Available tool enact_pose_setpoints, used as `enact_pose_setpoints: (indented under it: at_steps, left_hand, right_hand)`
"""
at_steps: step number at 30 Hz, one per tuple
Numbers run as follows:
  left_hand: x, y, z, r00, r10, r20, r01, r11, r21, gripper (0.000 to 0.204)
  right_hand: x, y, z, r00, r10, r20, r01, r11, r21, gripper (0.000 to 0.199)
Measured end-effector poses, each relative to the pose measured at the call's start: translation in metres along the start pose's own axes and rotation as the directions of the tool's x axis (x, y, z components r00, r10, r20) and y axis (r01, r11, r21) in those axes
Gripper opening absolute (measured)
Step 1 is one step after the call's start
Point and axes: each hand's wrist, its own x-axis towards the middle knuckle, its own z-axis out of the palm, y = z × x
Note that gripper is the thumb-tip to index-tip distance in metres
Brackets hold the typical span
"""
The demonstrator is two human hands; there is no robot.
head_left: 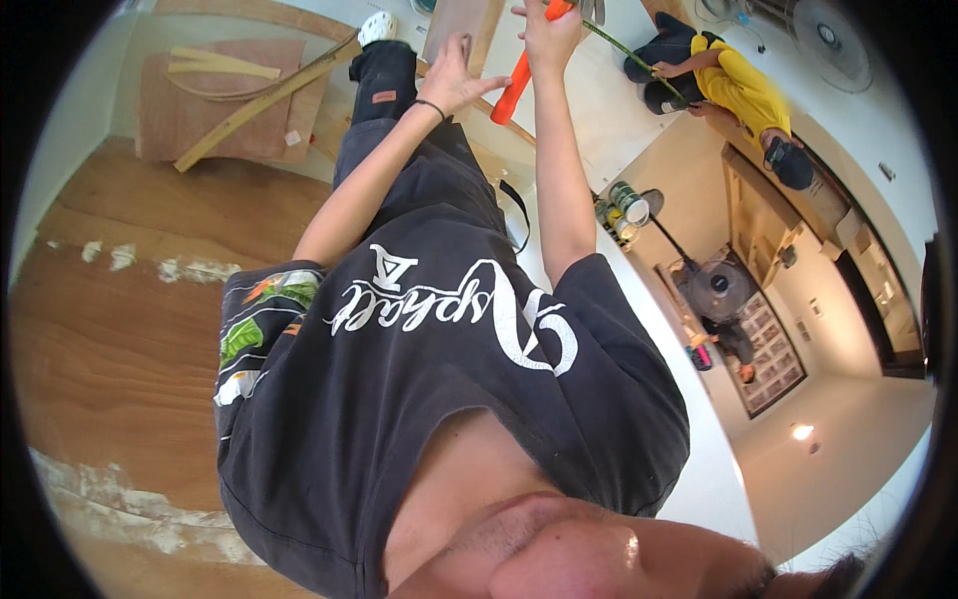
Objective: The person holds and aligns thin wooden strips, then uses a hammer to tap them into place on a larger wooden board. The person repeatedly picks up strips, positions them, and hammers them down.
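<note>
My right hand [551, 42] is closed round the bright orange handle [513, 88] of a tool. The tool's head lies beyond the upper edge, so its kind does not show. To its left, my left hand [451, 84] reaches out with fingers apart and the thumb pointing toward the handle. A pale wooden board [461, 22] lies just beyond that hand; whether the fingertips touch it I cannot tell.
On the left, curved wood strips [261, 108] lie over a reddish plywood sheet [205, 115]. Upper right, a person in a yellow shirt [743, 88] holds a thin green strip [617, 45]. Cans [629, 205] and a standing fan [720, 285] are at right; another person [736, 344] is farther off.
</note>
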Motion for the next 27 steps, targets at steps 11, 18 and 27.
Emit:
enact_pose_setpoints:
  at_steps: [11, 18, 27]
  left_hand:
    - [0.027, 0.0, 0.001, 0.994, -0.019, 0.108, -0.005, 0.976, 0.218, 0.084]
    - [0.062, -0.052, 0.024, 0.998, 0.062, -0.021, -0.058, 0.986, 0.155, 0.071]
    - [0.149, -0.12, 0.013, 0.975, 0.203, 0.089, -0.22, 0.937, 0.273, 0.083]
  right_hand:
    - [-0.177, 0.005, -0.072, 0.985, 0.129, 0.119, -0.125, 0.992, -0.034, 0.031]
    - [-0.231, 0.02, -0.071, 0.924, 0.323, 0.203, -0.297, 0.943, -0.148, 0.03]
    - [-0.211, 0.062, -0.054, 0.995, -0.07, -0.066, 0.065, 0.995, -0.074, 0.046]
